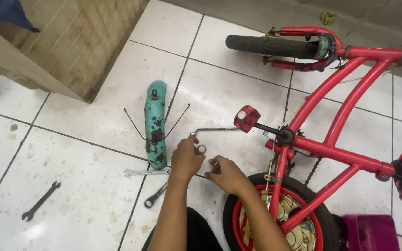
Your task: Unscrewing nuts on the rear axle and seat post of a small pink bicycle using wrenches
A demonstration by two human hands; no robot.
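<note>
My left hand (185,159) and my right hand (227,175) are close together, low over the tiled floor. Both are closed on a thin bent metal stay (215,129), whose free end reaches right toward the red pedal (246,117). A small ring end (201,148) shows between my left fingers. My right fingertips pinch the stay's other end, which is mostly hidden. Just left of my left hand lies a rusty teal fender (157,124) with two wire stays. A red child's bike frame (331,153) lies to the right, its rear wheel (238,209) under my right forearm.
A silver spanner (143,173) and a second ring spanner (155,195) lie by my left arm. A dark open-end spanner (40,201) lies further left. The bike's front wheel (268,46) is at the top, a magenta seat (371,231) at bottom right, a beige box (66,42) at top left.
</note>
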